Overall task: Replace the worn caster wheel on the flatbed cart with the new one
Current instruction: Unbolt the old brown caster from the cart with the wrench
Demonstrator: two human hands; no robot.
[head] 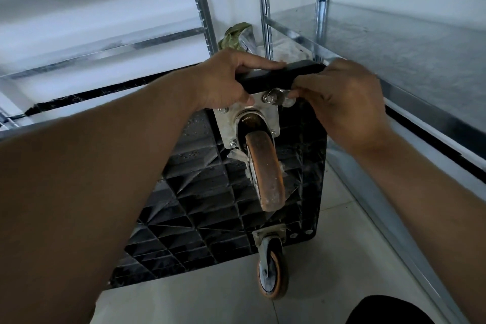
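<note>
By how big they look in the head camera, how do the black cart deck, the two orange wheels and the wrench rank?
1. cart deck
2. upper wheel
3. lower wheel: looks smaller, but it lies farther from the camera, so true size is unsure
4. wrench, partly hidden by the right hand

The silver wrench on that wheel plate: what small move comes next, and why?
Probably swing the small silver wrench to loosen the top nut: the right hand holds it there, the left hand grips the black cart edge, and the orange wheel's plate is bolted on.
</note>
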